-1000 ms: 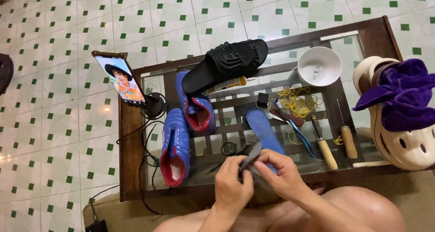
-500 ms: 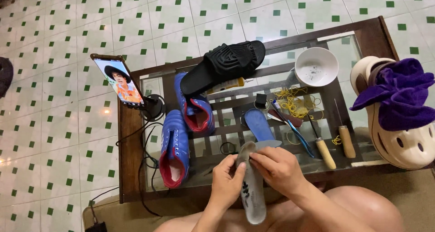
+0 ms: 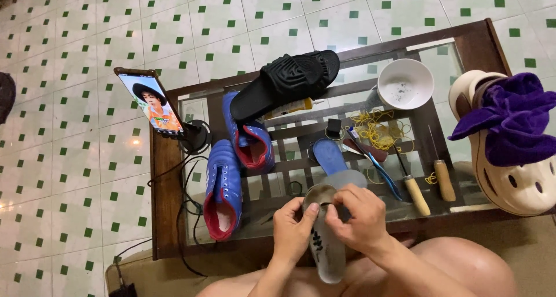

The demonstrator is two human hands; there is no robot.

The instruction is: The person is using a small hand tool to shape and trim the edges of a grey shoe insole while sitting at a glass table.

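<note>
Both hands hold a grey insole [image 3: 325, 245] over the near edge of the glass-topped table [image 3: 168, 175], its heel end hanging down toward the lap; the left hand [image 3: 291, 230] is closed around its left edge with the thumb on top, and the right hand [image 3: 360, 219] pinches the toe end between thumb and fingers; the insole looks thin, light and soft enough to bend, so it likely wants a grip along both edges near the middle rather than at one tip, where it would flop; its worn face seems dull, not slippery. Just beyond the hands lies a second insole [image 3: 331, 156], blue; left of it stand two blue shoes [image 3: 223, 187] with red lining, one behind the other, and a black slide sandal [image 3: 289, 79] rests across the far one. To the right lie a toothbrush [image 3: 375, 164], two wooden-handled awls [image 3: 445, 178], a heap of yellow rubber bands [image 3: 379, 136] and a white bowl [image 3: 405, 84]; a cream clog [image 3: 512, 184] draped with a purple cloth [image 3: 515, 120] crowds the right end; a phone [image 3: 149, 101] on a stand and its cables fill the left.
</note>
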